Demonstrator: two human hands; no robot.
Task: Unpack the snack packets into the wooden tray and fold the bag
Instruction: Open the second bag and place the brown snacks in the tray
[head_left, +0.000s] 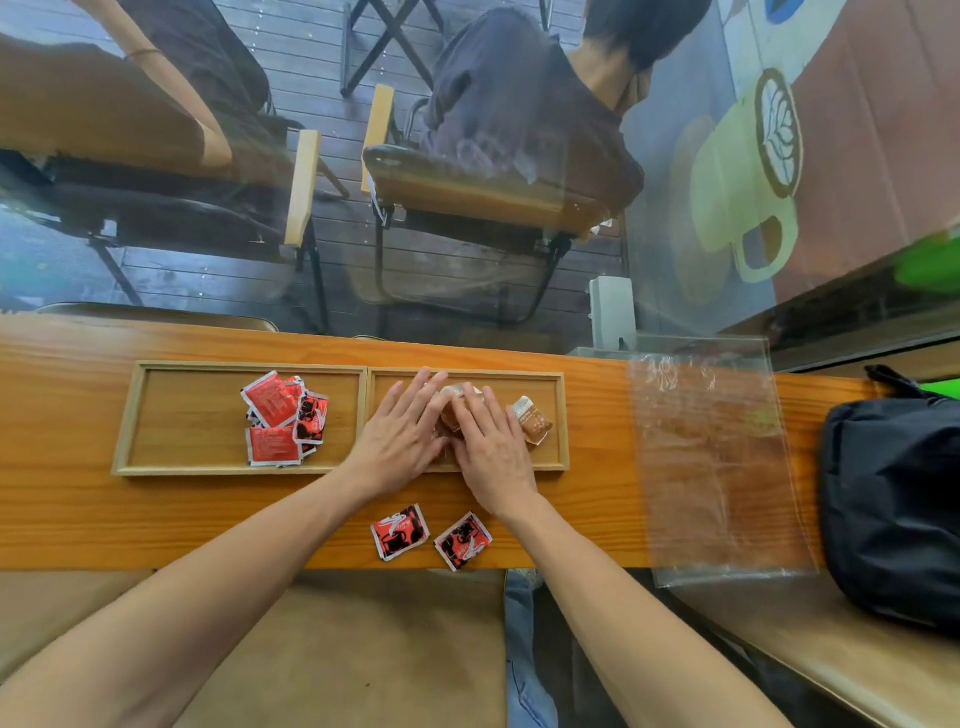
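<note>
A two-part wooden tray lies on the counter. Its left compartment holds a pile of several red snack packets. In the right compartment my left hand and my right hand lie flat, fingers together, over a small heap of brown packets, mostly hidden beneath them. One brown packet lies free to the right of my right hand. Two red packets rest on the counter near its front edge. The clear plastic bag lies flat and unfolded to the right of the tray.
A black bag sits at the counter's right end, next to the plastic bag. Behind the counter is a glass pane, with chairs and a seated person beyond it. A tan bench runs below the counter's front edge.
</note>
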